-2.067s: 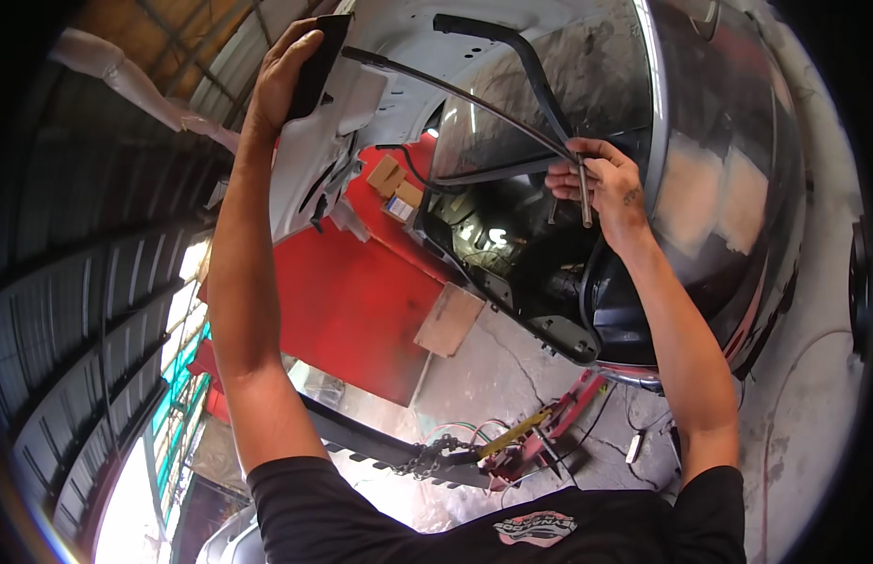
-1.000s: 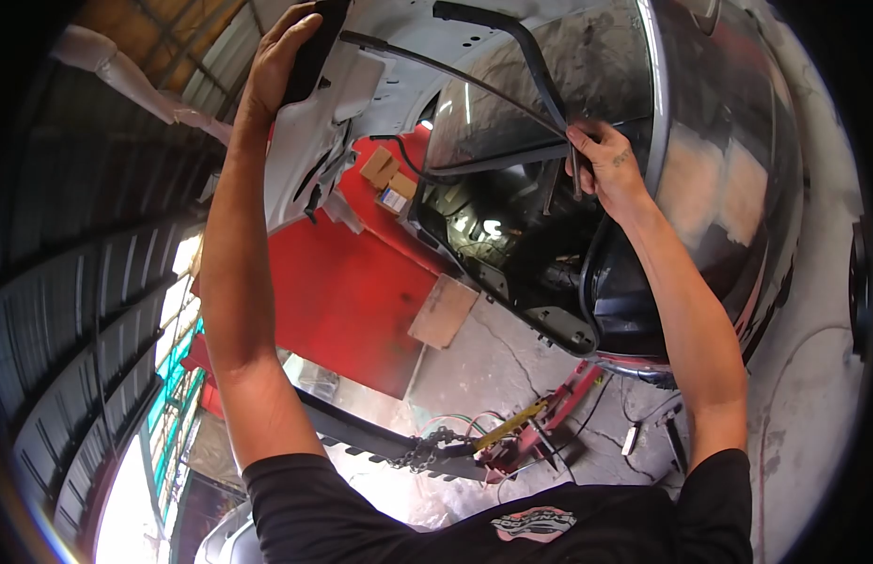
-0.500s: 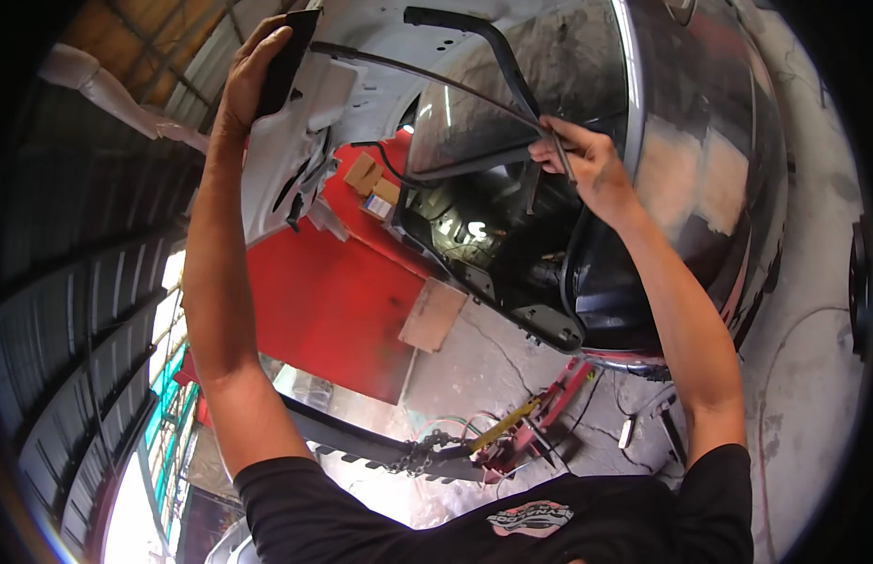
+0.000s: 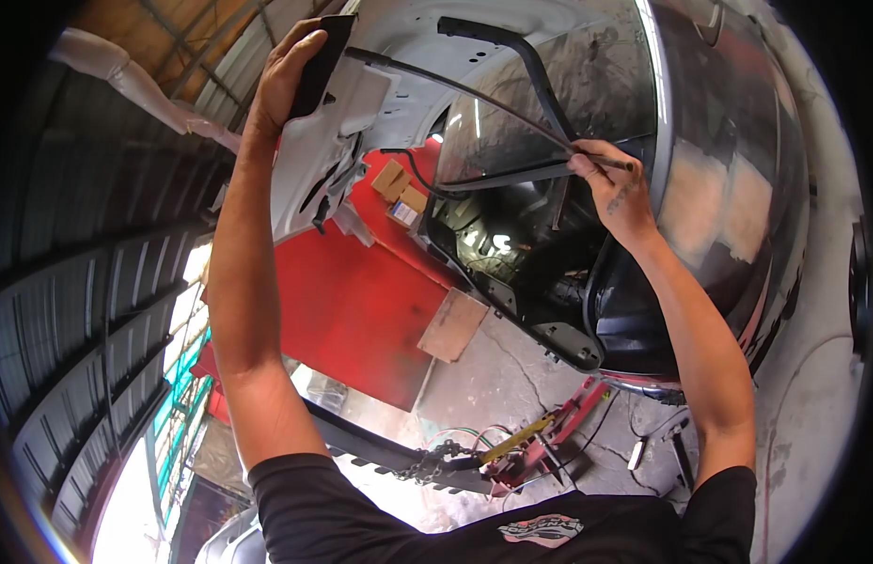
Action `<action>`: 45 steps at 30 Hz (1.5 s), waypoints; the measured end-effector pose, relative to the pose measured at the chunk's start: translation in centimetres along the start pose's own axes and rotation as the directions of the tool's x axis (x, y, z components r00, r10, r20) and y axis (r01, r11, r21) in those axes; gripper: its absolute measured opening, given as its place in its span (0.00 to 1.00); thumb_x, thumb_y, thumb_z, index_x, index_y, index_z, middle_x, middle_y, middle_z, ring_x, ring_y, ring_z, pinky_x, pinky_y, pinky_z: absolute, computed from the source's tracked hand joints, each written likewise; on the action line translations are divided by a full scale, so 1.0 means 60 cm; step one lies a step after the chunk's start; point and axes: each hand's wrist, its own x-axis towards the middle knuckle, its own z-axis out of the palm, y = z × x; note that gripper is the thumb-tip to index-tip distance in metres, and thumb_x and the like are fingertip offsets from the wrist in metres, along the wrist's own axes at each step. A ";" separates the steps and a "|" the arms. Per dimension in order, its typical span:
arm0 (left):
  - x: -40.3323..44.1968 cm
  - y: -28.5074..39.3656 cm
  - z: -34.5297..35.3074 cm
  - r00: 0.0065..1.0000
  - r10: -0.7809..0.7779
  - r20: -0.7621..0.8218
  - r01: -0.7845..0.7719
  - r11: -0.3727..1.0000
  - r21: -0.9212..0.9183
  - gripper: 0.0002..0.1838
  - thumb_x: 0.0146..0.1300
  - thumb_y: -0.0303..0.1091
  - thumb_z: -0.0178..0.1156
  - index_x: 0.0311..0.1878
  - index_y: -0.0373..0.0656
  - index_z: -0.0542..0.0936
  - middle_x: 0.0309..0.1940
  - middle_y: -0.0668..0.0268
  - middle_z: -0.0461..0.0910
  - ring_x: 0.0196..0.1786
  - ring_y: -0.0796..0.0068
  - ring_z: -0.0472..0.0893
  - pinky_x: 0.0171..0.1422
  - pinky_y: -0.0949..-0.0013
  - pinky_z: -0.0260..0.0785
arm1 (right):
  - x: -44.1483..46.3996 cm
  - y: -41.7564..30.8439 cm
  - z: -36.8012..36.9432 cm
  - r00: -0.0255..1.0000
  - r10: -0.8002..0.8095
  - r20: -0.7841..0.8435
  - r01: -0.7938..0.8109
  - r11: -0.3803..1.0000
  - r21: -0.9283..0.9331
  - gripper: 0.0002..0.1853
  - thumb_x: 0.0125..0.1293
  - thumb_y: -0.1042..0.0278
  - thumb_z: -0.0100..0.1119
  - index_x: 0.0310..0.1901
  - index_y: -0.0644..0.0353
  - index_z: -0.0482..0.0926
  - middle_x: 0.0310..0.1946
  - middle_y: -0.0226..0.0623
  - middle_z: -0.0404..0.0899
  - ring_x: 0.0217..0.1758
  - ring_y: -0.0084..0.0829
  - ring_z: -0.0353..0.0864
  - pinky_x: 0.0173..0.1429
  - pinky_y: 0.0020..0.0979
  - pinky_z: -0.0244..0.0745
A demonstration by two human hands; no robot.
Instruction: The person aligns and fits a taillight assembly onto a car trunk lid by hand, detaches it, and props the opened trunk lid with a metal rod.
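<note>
Slim dark rod slants from beside the white body panel to my right hand, whose fingers pinch a short metal bar at its near end. My left hand grips the panel's black edge; bracing firmly there should help steady the rod.

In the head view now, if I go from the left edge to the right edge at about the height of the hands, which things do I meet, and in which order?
Dark corrugated wall → left hand → cardboard boxes → right hand → pale tan patches.
</note>
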 end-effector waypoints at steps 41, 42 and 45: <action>0.001 -0.001 -0.008 0.997 0.071 0.004 -0.071 0.988 0.139 0.20 0.77 0.40 0.56 0.63 0.37 0.80 0.53 0.68 0.83 0.53 0.81 0.80 0.59 0.76 0.70 | 0.046 0.063 0.016 0.731 0.431 0.529 -0.682 0.484 0.548 0.17 0.78 0.53 0.62 0.44 0.62 0.81 0.32 0.39 0.86 0.25 0.22 0.76 0.35 0.25 0.73; 0.001 0.001 -0.008 0.997 0.076 0.004 -0.076 0.987 0.142 0.20 0.77 0.40 0.56 0.63 0.37 0.80 0.53 0.68 0.83 0.53 0.81 0.80 0.59 0.76 0.70 | 0.048 0.062 0.014 0.727 0.438 0.529 -0.687 0.485 0.542 0.17 0.78 0.53 0.62 0.44 0.62 0.81 0.31 0.39 0.86 0.25 0.22 0.77 0.35 0.25 0.73; -0.003 0.001 -0.008 1.000 0.000 -0.021 0.002 0.995 0.100 0.20 0.76 0.41 0.56 0.63 0.38 0.80 0.51 0.68 0.83 0.51 0.81 0.80 0.58 0.76 0.70 | 0.050 0.063 0.014 0.717 0.443 0.538 -0.697 0.470 0.541 0.16 0.78 0.55 0.61 0.45 0.62 0.81 0.33 0.39 0.86 0.26 0.23 0.78 0.36 0.26 0.75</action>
